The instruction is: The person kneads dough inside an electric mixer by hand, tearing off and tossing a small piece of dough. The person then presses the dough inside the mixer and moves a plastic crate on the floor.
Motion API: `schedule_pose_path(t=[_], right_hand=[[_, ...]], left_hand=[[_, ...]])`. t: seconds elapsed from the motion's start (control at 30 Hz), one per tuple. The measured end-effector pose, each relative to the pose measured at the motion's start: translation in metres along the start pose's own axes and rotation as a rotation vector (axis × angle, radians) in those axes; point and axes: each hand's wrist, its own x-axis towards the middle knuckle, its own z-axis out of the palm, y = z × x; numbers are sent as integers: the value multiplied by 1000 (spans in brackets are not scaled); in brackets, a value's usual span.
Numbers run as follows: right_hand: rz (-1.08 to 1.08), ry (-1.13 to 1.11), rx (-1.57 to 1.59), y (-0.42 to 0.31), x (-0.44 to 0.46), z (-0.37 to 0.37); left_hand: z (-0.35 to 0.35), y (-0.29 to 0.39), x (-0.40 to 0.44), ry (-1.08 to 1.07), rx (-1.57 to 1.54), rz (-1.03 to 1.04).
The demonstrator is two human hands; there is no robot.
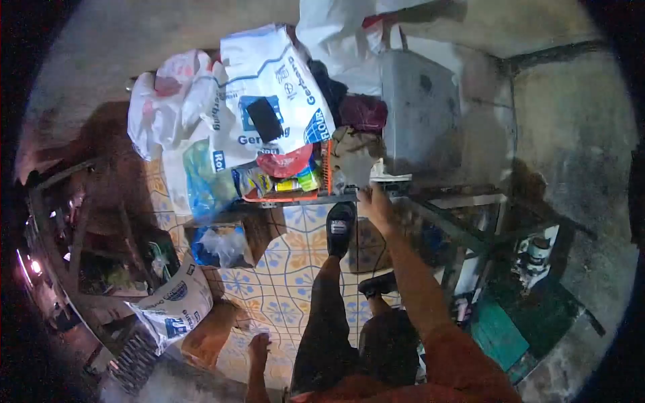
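Observation:
My right hand (375, 205) reaches forward to the edge of a low table, its fingers curled together. Just beyond the fingers lies a small white object (391, 177) whose kind I cannot make out. Whether the fingers grip anything is hidden. Down by my side hangs my left hand (259, 346), fingers curled in, above the patterned tile floor (289, 289). A faint pale smear shows at its fingertips, too blurred to name. Left of my right hand, an orange tray (282, 197) holds colourful packets (289, 184) and a red plastic bag (285, 162).
A dark phone-like slab (265, 121) rests on a white flour sack (242, 80). A grey bin or panel (420, 114) stands at the back right. A box with plastic (222, 245) and another flour sack (176, 305) are at the left. My sandalled foot (340, 228) is by the table.

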Motion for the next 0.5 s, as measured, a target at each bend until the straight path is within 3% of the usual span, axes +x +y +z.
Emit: schedule_pose_path(t=[0.07,0.1,0.13,0.17,0.23,0.27,0.3,0.33,0.37,0.4,0.43,0.47,0.5], right_hand=[[-52,36,-66,12,51,36],[-39,30,-70,7,68,44],[5,73,-30,-6,83,46],[47,120,7,-11,95,48],[78,73,-123,4,115,63],[98,29,-249,13,120,70],[110,26,-250,29,123,79],[-36,95,-242,49,123,89],[-183,166,-236,60,120,91],[11,-23,-253,24,115,64],[67,-12,-195,-5,91,41],[62,6,-189,11,77,40],[58,32,-185,34,64,41]], left_hand=[[-25,-102,21,-50,-4,46],[-35,-82,-4,-168,58,-1],[-28,-56,-18,-65,-169,-384],[-21,-56,-23,-75,-120,-409],[-42,-120,-14,-363,233,-47],[-38,-111,-13,-371,240,-55],[-29,-104,-17,-233,55,-292],[-16,-72,-21,-86,-130,-523],[-9,-43,-18,-90,-122,-532],[-1,-12,-12,-82,-31,-516],[6,11,-10,-80,59,-492],[9,25,-14,-137,34,-315],[11,29,-8,-163,42,-297]])
